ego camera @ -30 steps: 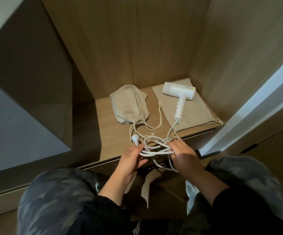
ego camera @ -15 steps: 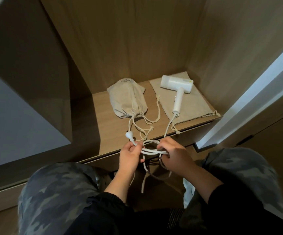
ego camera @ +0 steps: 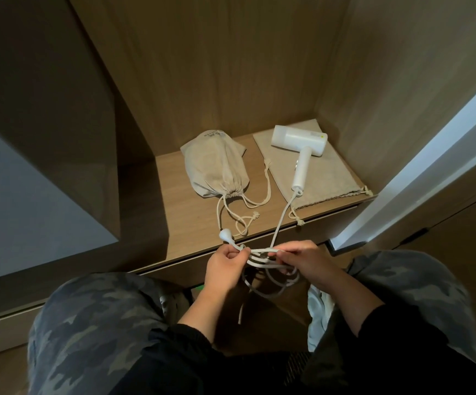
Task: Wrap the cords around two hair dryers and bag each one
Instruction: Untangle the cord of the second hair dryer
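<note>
A white hair dryer [ego camera: 299, 146] lies on a flat beige drawstring bag [ego camera: 325, 178] at the right of the wooden shelf [ego camera: 191, 215]. Its white cord [ego camera: 280, 220] runs off the shelf's front edge into loops between my hands. My left hand [ego camera: 225, 265] grips the cord just below the plug [ego camera: 226, 234], which sticks up from my fist. My right hand [ego camera: 306, 262] pinches the gathered loops a little to the right, and more loops hang below it. A second beige bag [ego camera: 216, 166], full and drawn closed, lies at the shelf's middle with its strings trailing forward.
Wooden panels wall in the shelf at the back, left and right. A white door edge [ego camera: 419, 166] slants down on the right. My knees in camouflage trousers [ego camera: 88, 323] fill the bottom of the view, under the shelf's front edge.
Both hands have drawn back off the shelf's front edge with the cord. The loose tangle is now pulled into tighter loops between them. The dryer and bags stay put.
</note>
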The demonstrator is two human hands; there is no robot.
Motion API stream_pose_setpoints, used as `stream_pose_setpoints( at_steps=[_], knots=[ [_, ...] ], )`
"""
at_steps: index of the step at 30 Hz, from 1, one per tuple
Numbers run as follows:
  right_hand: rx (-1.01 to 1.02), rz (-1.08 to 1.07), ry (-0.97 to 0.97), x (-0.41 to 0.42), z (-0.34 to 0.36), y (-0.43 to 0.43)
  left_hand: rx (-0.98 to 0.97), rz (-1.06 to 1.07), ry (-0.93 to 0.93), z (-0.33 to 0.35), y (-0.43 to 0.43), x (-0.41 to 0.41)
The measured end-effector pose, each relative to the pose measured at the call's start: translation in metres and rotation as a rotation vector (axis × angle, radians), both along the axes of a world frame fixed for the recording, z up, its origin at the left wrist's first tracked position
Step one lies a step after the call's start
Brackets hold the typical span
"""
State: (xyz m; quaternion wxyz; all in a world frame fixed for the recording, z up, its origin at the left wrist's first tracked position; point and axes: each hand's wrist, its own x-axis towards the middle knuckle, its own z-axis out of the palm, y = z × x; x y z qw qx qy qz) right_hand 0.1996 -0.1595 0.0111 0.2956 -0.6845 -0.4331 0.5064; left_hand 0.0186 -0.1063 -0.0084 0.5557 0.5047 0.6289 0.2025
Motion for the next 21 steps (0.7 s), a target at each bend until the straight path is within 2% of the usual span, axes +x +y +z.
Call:
stream_pose_setpoints(
  at_steps=[2, 5, 10, 14, 18, 21],
  knots=[
    [0.037, -0.057, 0.045, 0.000, -0.002, 0.000, -0.004, 0.008, 0.108, 0.002, 0.001, 0.000],
    [0.054, -0.138, 0.135, 0.009, -0.003, 0.002, 0.052, 0.034, 0.147, -0.004, 0.004, -0.009],
    [0.000, -0.202, 0.273, 0.025, -0.008, 0.004, 0.104, -0.091, -0.041, -0.012, 0.008, -0.018],
    [0.029, -0.236, 0.267, 0.022, -0.009, 0.003, 0.063, -0.092, -0.237, -0.002, 0.005, -0.013],
    [0.035, -0.193, 0.262, 0.023, -0.007, 0.002, 0.053, -0.272, -0.250, -0.004, 0.002, -0.016],
    [0.018, -0.200, 0.287, 0.024, -0.008, 0.003, 0.120, -0.331, -0.207, -0.007, 0.004, -0.017]
  ],
)
